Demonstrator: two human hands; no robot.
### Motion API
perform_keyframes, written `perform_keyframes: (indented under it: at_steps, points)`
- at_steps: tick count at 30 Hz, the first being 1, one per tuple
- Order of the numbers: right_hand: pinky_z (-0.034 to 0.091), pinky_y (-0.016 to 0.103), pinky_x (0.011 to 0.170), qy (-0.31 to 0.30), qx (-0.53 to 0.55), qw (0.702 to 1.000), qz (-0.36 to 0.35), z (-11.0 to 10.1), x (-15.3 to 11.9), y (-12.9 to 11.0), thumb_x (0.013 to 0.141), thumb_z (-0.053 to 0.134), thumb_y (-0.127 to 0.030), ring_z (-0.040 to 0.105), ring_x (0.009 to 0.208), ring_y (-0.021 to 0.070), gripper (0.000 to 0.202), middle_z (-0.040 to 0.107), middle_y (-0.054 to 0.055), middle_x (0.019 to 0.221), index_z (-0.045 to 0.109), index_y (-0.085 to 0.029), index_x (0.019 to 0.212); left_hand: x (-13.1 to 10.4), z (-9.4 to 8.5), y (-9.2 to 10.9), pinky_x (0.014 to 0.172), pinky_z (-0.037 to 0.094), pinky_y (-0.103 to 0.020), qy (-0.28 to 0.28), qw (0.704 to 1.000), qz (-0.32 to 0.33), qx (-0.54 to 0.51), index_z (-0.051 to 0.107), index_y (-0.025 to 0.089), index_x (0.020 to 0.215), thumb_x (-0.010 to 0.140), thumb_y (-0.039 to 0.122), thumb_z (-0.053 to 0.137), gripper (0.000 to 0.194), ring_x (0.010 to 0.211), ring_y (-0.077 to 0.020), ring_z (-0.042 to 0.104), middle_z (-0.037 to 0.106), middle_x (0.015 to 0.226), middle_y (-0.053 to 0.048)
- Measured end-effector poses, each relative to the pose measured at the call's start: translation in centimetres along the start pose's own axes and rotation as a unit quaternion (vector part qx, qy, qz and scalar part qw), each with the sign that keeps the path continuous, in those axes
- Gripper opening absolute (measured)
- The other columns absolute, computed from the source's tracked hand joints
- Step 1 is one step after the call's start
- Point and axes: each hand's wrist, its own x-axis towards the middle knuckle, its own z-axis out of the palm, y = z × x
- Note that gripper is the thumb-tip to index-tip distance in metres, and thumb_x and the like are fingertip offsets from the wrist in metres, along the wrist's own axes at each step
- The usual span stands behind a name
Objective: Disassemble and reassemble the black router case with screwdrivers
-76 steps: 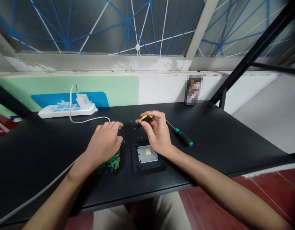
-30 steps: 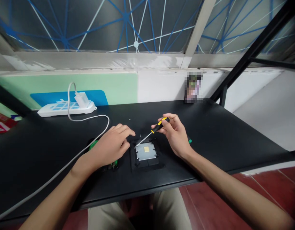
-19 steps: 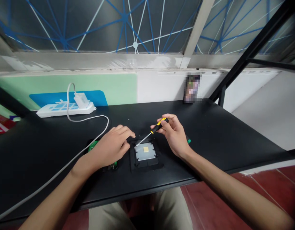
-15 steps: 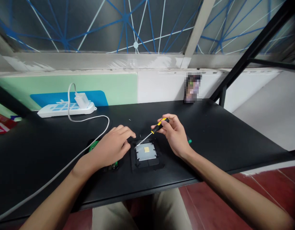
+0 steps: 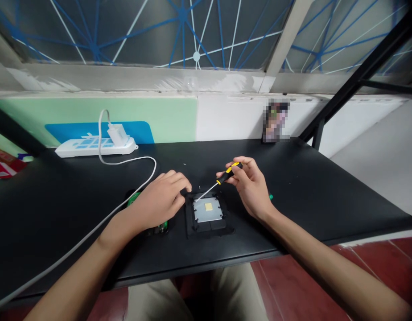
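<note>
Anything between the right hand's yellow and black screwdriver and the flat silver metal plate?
Nothing visible: the screwdriver slants to the far left corner of the plate; the left hand is beside it, not between.

The person wears pale khaki trousers [image 5: 241,292] of one even colour on both legs. Both forearms [image 5: 309,252] are bare and slender; the left hand [image 5: 162,198] and right hand [image 5: 253,189] are bare too.

The right hand [image 5: 252,186] holds a tilted screwdriver [image 5: 222,179] over a metal plate [image 5: 208,215].
</note>
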Motion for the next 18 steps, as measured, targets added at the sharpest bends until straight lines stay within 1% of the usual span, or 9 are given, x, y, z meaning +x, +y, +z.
perform_keyframes:
  at_steps: [5,10,18]
  points:
    - [0.061,0.033,0.073,-0.001,-0.015,1.0,0.003,-0.07,0.02,0.11,0.085,0.067,-0.036,0.073,0.074,0.0129,0.024,0.062,-0.003,0.096,0.053,-0.026,0.1,0.01,-0.13,0.08,0.086,0.046,-0.041,-0.002,1.0,0.0,-0.006,0.056,0.021,0.09,0.086,0.009,0.04,0.021,0.095,-0.0237,0.057,0.066,0.103,-0.005]
    - [0.06,0.031,0.068,0.005,-0.011,1.0,0.01,-0.06,0.09,0.15,0.083,0.069,-0.036,0.074,0.073,0.0141,0.026,0.062,-0.003,0.094,0.053,-0.026,0.1,0.04,-0.13,0.08,0.086,0.045,-0.041,-0.004,1.0,0.002,-0.002,0.056,0.021,0.09,0.086,0.008,0.04,0.021,0.096,-0.0241,0.057,0.066,0.103,-0.005]
    - [0.06,0.031,0.07,-0.002,-0.026,0.999,0.033,0.02,0.03,0.09,0.082,0.07,-0.038,0.071,0.069,0.0113,0.028,0.063,-0.003,0.094,0.053,-0.025,0.1,0.01,0.0,-0.09,0.086,0.046,-0.041,-0.008,1.0,0.006,-0.001,0.057,0.021,0.09,0.085,0.009,0.041,0.021,0.095,-0.0241,0.056,0.066,0.103,-0.006]
